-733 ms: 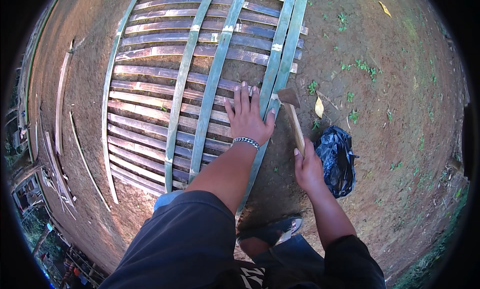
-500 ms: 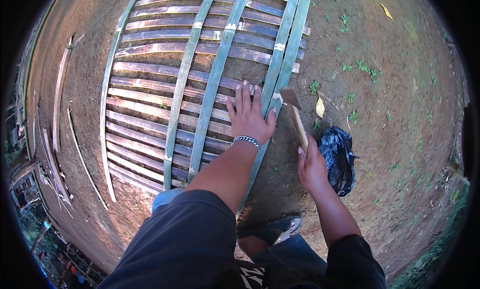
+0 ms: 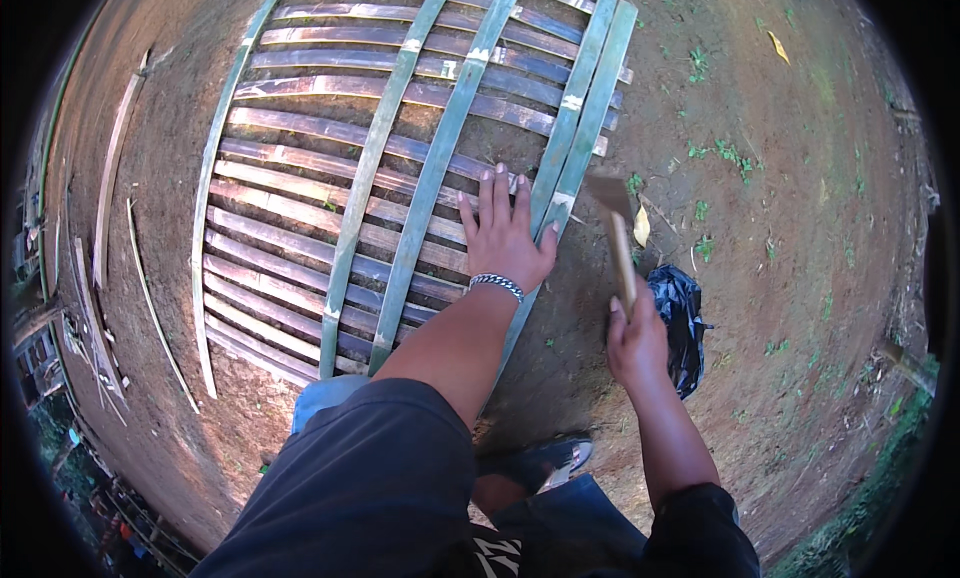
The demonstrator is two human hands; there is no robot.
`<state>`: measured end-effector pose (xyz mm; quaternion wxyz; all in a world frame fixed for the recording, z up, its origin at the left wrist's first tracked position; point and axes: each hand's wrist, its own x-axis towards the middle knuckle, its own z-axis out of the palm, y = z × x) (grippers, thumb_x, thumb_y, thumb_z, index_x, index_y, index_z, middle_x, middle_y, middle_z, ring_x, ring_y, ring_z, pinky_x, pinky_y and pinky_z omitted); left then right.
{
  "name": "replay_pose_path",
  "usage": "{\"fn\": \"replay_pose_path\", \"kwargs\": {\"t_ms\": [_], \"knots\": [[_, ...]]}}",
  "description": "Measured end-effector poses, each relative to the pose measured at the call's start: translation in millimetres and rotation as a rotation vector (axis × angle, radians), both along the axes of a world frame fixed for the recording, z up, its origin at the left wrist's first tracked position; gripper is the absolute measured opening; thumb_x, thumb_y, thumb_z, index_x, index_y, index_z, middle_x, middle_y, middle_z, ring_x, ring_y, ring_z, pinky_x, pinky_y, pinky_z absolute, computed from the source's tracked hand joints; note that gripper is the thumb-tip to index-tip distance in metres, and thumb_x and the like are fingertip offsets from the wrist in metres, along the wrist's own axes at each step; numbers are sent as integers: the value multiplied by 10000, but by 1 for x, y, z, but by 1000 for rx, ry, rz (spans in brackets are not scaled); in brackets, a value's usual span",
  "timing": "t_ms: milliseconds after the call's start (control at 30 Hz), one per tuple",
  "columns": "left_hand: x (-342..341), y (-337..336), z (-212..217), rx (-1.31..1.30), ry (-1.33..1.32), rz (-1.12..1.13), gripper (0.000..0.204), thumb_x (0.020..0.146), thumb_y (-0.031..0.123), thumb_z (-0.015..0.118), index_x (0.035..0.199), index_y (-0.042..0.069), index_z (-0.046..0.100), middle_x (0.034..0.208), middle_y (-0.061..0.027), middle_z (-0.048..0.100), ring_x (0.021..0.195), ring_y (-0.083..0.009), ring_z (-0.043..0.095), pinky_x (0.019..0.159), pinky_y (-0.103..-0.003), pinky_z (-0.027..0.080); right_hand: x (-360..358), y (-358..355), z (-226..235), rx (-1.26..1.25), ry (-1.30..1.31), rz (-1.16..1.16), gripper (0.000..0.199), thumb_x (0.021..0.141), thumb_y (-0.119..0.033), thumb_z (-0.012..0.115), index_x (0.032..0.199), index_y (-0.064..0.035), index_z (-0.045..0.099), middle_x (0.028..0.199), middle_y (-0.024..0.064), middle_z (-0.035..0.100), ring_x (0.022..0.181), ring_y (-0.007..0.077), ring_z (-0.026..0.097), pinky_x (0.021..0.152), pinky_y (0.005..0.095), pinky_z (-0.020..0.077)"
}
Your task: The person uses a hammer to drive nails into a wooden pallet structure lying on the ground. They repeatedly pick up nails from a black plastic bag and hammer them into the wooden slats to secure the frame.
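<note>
Hammer (image 3: 618, 240) raised | left hand (image 3: 503, 236) flat at bamboo panel (image 3: 400, 168) edge

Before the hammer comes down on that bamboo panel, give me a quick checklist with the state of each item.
1. Right hand gripping the hammer handle: ok, fist closed around it.
2. Left hand pressing flat on the bamboo panel: ok, palm down on the slats.
3. Left fingers clear of the hammer head: not ok, they lie close beside it at the green rails.
4. Nail in place: cannot tell, none visible.
5. Hammer head sharp in view: not ok, it is blurred.
6. Black plastic bag clear of the panel: ok, on the soil beside the right hand.
</note>
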<state>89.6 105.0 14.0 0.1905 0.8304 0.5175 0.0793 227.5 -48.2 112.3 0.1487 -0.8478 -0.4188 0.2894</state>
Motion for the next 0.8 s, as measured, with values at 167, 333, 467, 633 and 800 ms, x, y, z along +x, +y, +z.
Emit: {"fn": "replay_pose_path", "kwargs": {"t_ms": [167,333,467,633,800], "knots": [[1,0,0,9,-21,-1,757,936,492,557,1531,38,447,1656,-219,275,1564,-373,176,1245,-622,41,-10,-21,-9,463,-64,-12,472,996,-150,601,1420,-13,449,1186,312,649,1026,503,659,840,519,549],[1,1,1,24,-32,9,749,928,484,570,1520,37,465,1643,-216,301,1558,-378,191,1244,-624,53,-14,-10,-3,-92,15,-44,470,959,-94,636,1387,-3,465,1153,314,665,994,503,678,855,518,558],[0,1,-1,39,-31,9,745,923,478,576,1514,37,474,1638,-215,311,1554,-379,203,1243,-626,58,-19,-13,0,411,-93,-1,483,946,-98,640,1401,-63,481,1108,305,677,953,510,672,798,564,553],[2,-1,0,28,-31,-1,747,924,480,574,1515,35,471,1639,-216,309,1554,-379,203,1242,-628,60,-10,-5,-5,-12,-53,64,483,948,-96,640,1400,-49,479,1117,289,682,984,480,688,826,532,566],[-3,-2,-5,5,-35,20,747,930,488,568,1514,33,470,1645,-217,296,1557,-380,189,1244,-624,52,-22,-2,23,292,-77,27,463,954,-83,624,1390,-32,478,1149,297,669,993,479,687,832,522,568]]}}
